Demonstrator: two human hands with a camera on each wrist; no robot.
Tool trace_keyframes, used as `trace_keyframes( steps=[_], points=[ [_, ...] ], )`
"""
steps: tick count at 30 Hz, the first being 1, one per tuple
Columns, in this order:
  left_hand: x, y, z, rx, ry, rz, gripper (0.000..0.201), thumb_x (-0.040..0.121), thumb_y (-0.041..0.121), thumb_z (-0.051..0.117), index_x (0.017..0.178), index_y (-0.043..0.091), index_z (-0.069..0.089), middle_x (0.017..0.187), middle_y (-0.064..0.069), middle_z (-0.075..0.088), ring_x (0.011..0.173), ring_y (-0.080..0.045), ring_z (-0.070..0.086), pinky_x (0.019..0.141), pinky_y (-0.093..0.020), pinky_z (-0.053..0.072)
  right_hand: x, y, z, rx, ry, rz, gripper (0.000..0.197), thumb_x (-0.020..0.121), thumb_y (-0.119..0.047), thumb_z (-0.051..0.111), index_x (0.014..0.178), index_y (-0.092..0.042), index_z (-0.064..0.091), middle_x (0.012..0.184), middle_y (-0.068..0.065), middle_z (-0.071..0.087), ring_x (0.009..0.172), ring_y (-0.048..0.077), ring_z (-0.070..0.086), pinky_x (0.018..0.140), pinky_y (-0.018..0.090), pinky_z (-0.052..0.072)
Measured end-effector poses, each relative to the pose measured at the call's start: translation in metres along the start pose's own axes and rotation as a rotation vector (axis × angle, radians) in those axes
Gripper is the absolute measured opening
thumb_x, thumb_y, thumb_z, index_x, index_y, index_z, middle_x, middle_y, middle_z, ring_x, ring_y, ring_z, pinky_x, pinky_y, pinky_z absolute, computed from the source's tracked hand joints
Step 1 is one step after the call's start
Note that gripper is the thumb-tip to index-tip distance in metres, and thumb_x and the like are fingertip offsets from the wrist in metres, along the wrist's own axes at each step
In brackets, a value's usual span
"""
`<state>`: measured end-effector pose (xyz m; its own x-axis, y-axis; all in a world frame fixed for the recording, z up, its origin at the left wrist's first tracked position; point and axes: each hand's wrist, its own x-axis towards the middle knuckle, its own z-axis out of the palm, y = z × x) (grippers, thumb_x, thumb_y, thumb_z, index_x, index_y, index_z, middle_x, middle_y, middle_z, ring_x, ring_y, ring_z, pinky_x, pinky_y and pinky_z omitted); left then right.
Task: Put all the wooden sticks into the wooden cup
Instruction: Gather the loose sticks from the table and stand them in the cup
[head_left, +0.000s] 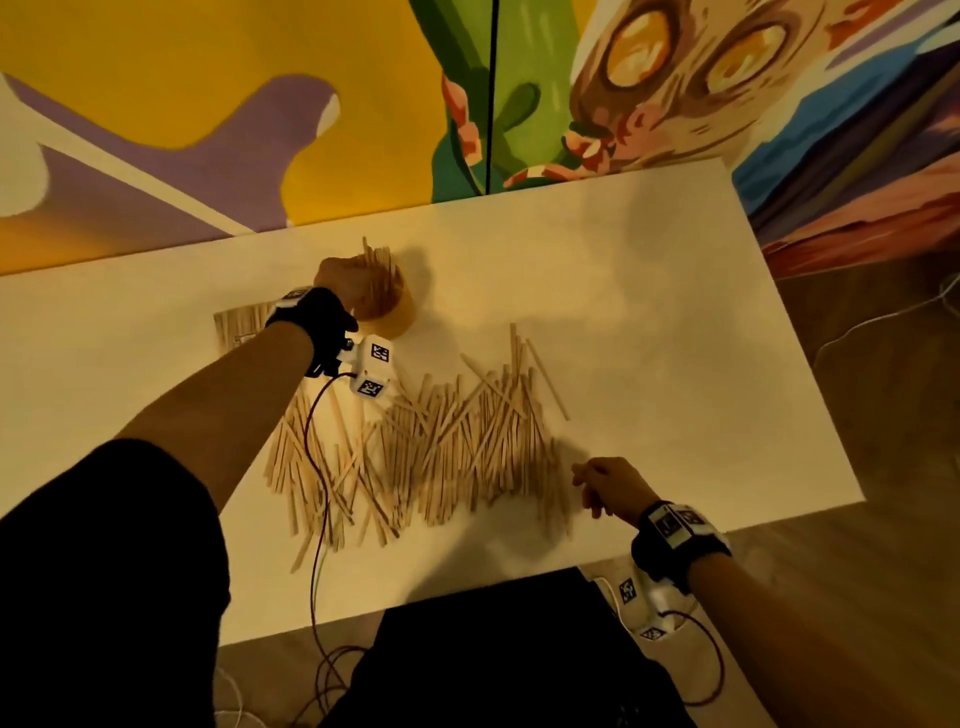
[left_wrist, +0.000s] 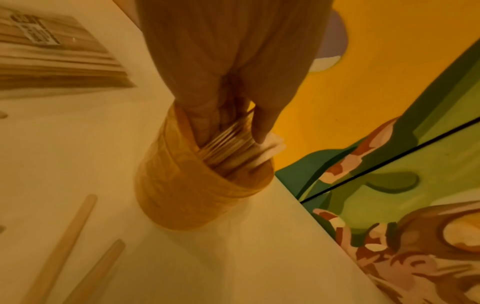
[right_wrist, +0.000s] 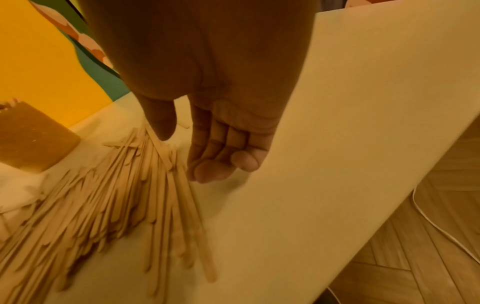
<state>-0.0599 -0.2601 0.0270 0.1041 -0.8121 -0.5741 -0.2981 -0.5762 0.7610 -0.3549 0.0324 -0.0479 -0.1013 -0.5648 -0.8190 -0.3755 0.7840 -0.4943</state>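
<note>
My right hand (head_left: 605, 486) hangs at the lower right of the head view, fingers loosely curled and holding nothing, just beside the right end of the loose wooden sticks (head_left: 415, 457). They sprawl across the middle of the table (head_left: 675, 312), long axes running mostly near to far, so I judge a sideways rake from the right suits them. Bare table lies to their right. Farther off, upper left, my left hand (head_left: 340, 283) grasps a bundle of sticks (left_wrist: 228, 148) inside the wooden cup (head_left: 389, 312), near the far edge.
</note>
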Motion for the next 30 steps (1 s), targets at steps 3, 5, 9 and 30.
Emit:
trace_keyframes(
  steps=[3, 5, 9, 30],
  points=[
    [0.010, -0.006, -0.015, 0.163, 0.147, -0.005, 0.037, 0.082, 0.023, 0.070, 0.111, 0.000, 0.069, 0.112, -0.020, 0.068, 0.103, -0.032, 0.065, 0.089, -0.036, 0.055, 0.004, -0.003, -0.001, -0.067, -0.009, -0.008, 0.028, 0.099, -0.022, 0.049, 0.083, -0.006, 0.065, 0.063, 0.007, 0.063, 0.050, 0.017, 0.056, 0.046, 0.018, 0.040],
    [0.004, -0.008, -0.025, 0.254, 0.205, 0.078, 0.040, 0.080, 0.028, 0.072, 0.113, 0.007, 0.070, 0.119, -0.016, 0.067, 0.111, -0.030, 0.062, 0.098, -0.038, 0.050, 0.006, -0.003, -0.002, -0.118, -0.020, -0.016, 0.029, 0.098, -0.027, 0.053, 0.083, -0.006, 0.066, 0.063, 0.005, 0.065, 0.050, 0.015, 0.058, 0.051, 0.020, 0.042],
    [-0.059, -0.011, -0.029, -0.006, 0.187, 0.274, 0.016, 0.085, 0.016, 0.063, 0.097, 0.008, 0.071, 0.087, -0.016, 0.071, 0.071, -0.019, 0.070, 0.068, -0.033, 0.059, 0.009, 0.001, -0.003, -0.201, -0.072, -0.030, 0.027, 0.096, -0.027, 0.057, 0.076, -0.011, 0.065, 0.063, 0.004, 0.067, 0.049, 0.012, 0.060, 0.062, 0.025, 0.050],
    [-0.148, -0.147, 0.166, 1.178, -0.226, 0.171, 0.093, 0.082, 0.049, 0.067, 0.146, 0.005, 0.016, 0.144, -0.018, 0.030, 0.116, -0.038, 0.053, 0.087, -0.044, 0.050, 0.015, 0.015, -0.017, -0.291, -0.244, -0.132, 0.019, 0.091, -0.008, 0.054, 0.076, -0.009, 0.066, 0.062, 0.006, 0.067, 0.046, 0.013, 0.061, 0.051, 0.022, 0.050]
  ],
)
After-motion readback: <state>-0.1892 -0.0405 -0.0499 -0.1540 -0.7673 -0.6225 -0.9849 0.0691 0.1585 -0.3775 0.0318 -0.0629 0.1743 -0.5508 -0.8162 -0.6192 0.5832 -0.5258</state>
